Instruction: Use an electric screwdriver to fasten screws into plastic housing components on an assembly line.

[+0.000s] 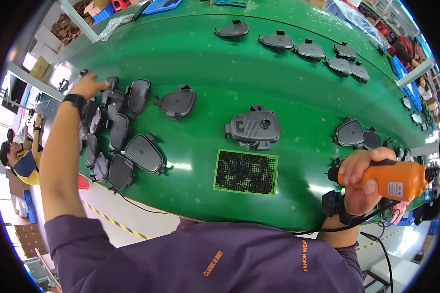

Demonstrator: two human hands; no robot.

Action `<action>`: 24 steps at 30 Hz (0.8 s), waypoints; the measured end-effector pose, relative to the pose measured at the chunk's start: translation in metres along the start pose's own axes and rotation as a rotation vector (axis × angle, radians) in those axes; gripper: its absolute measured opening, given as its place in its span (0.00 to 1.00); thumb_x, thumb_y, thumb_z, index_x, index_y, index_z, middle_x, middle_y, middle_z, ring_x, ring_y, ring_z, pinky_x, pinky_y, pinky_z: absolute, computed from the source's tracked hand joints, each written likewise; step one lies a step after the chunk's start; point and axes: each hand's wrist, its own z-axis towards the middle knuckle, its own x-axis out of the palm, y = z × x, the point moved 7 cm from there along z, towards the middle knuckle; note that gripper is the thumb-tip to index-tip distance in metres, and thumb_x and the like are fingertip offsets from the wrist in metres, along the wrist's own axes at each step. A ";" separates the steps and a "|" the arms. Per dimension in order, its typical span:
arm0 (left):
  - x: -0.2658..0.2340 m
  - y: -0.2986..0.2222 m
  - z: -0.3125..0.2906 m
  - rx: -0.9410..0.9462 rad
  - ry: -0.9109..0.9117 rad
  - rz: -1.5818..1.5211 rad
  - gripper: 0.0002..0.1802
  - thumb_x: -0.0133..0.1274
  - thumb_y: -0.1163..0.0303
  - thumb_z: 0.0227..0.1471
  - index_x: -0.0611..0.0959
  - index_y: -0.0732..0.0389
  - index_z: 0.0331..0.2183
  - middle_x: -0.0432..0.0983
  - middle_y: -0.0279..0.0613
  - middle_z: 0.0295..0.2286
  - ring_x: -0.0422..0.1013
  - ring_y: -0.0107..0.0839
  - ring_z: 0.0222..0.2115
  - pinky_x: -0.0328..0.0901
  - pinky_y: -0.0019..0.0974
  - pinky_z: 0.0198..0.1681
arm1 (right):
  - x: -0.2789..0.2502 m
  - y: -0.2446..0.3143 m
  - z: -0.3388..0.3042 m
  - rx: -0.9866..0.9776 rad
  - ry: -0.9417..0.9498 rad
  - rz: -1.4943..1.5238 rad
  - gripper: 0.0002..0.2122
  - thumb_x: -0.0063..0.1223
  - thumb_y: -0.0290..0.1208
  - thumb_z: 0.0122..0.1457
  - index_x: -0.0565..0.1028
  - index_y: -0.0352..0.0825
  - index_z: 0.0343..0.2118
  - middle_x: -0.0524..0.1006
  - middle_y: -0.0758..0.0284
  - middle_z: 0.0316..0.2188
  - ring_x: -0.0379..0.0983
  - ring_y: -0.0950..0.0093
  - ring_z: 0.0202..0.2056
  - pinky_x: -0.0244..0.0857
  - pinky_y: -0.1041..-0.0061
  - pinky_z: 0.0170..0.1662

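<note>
My left hand [89,87] reaches to the far end of a cluster of dark grey phone holders on the left. Its fingers are apart, at the edge of one holder [111,83]; whether they touch it I cannot tell. My right hand [359,178] is wrapped round an orange electric screwdriver [398,179] with a black cord, held above the table's right side. In front of me lies a single phone holder [254,127], back side up, showing a round black knob. Nearer, a green-rimmed tray [277,176] contains many small black pieces, probably screws.
The green table [205,63] carries more phone holders [310,50] at the far right and others [349,132] near my right hand. One holder [177,102] lies between the left cluster and the middle. Other people sit at far left [24,161] and far right [406,51].
</note>
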 end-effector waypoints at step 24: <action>0.078 -0.366 -0.317 1.007 0.072 -0.562 0.08 0.65 0.72 0.45 0.85 0.60 0.31 0.76 0.38 0.32 0.72 0.38 0.34 0.67 0.40 0.41 | 0.086 0.005 0.089 -0.049 0.396 0.134 0.22 0.61 0.34 0.58 0.64 0.37 0.51 0.72 0.74 0.23 0.70 0.78 0.24 0.68 0.75 0.35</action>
